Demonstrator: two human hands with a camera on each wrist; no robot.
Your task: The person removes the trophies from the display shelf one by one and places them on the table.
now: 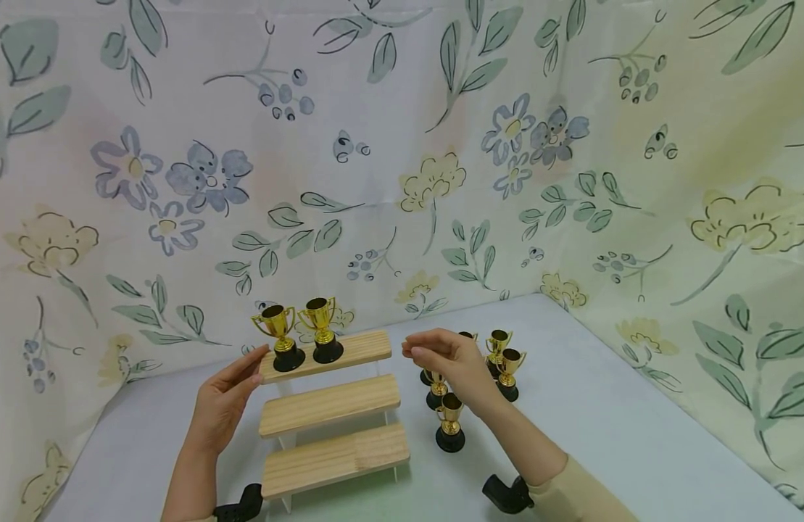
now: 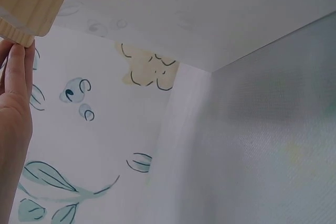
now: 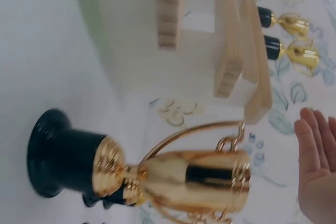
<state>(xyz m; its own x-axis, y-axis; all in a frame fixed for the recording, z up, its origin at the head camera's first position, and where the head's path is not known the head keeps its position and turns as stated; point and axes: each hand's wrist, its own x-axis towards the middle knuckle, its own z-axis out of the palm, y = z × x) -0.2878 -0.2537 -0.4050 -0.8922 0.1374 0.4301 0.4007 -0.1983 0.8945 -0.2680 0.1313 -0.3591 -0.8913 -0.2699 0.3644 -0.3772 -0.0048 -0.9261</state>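
Note:
A three-step wooden display stand [image 1: 336,404] with clear supports stands on the table. Two small gold trophies [image 1: 321,330] with black bases are upright on the left half of its top step. My left hand [image 1: 220,406] touches the left end of that step with fairly straight fingertips [image 2: 17,66]; its thumb is hidden in the left wrist view. My right hand [image 1: 455,365] holds nothing, its fingers [image 3: 310,142] extended beyond the step's right end. Below and around it stand several more gold trophies [image 1: 450,420], some partly hidden by the hand.
A white cloth covers the table [image 1: 604,435]. Behind and at the sides hangs a floral curtain [image 1: 388,145]. Black wrist mounts [image 1: 508,494] are strapped on both forearms. One trophy [image 3: 199,177] looms close to the right wrist camera, beside the stand.

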